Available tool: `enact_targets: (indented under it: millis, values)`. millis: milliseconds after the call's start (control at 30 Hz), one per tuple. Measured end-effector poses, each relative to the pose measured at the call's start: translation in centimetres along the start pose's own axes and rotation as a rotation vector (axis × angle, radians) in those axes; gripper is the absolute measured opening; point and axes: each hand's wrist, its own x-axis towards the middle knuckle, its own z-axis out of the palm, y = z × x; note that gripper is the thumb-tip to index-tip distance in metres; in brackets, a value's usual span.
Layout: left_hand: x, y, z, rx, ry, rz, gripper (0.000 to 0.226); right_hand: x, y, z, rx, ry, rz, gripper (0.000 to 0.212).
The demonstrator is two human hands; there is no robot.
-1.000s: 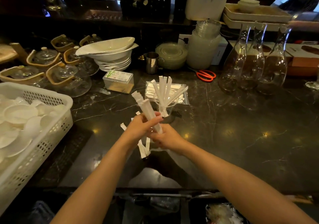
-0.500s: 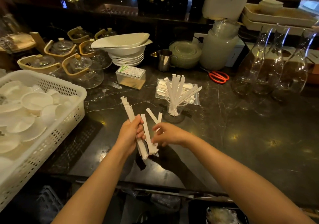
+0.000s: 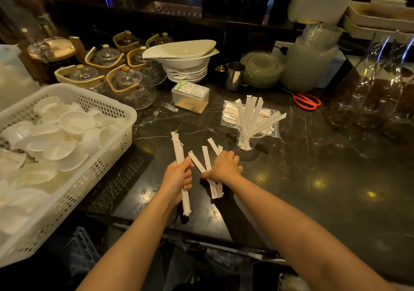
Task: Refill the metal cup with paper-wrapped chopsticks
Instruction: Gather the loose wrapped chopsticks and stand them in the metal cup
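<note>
At the far left a white slotted basket (image 3: 107, 134) full of small white dishes (image 3: 76, 122) sits on the dark marble table (image 3: 313, 178), with glass teapots (image 3: 132, 87) behind it and a stack of white bowls (image 3: 186, 62) further back. The left hand (image 3: 177, 178) has its fingers (image 3: 187, 179) curled tight around a small bundle of paper-wrapped chopsticks (image 3: 180, 154), held nearly upright just above the table, the wrappers sticking out both above and below the fist. Just beside it, the right hand (image 3: 224, 167) lies palm down over a loose fan of more wrapped chopsticks (image 3: 207, 158) on the table; its fingers (image 3: 230, 156) are bent together and pressing on or gripping these, though whether they are fully closed around them cannot be told. Behind the hands stands a clear box of toothpicks (image 3: 190, 95) and, further back, a small metal cup (image 3: 234, 75) with a handle, which holds no chopsticks. To the right of the hands a clear cup (image 3: 251, 140) holds several wrapped chopsticks (image 3: 251, 113) leaning outward, standing in front of a plastic bag (image 3: 230, 118) of more wrappers. Red-handled scissors (image 3: 307, 101) lie beyond, near glass carafes (image 3: 369, 93) at the far right.
</note>
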Motion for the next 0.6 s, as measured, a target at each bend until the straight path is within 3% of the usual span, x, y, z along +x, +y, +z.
enact_targets:
  millis: [133, 333, 600]
  values:
    - [0.3, -0.3, -0.7, 0.001, 0.009, -0.005, 0.033, -0.3, -0.6, 0.5, -0.040, -0.007, -0.109, 0.082]
    - [0.6, -0.5, -1.0, -0.017, 0.015, -0.022, 0.032, -0.8, -1.0, 1.0, -0.153, -0.008, -0.235, 0.038]
    - [1.2, -0.6, -0.7, 0.002, 0.019, -0.013, 0.026, -1.4, -0.6, 0.3, -0.226, -0.039, -0.233, 0.033]
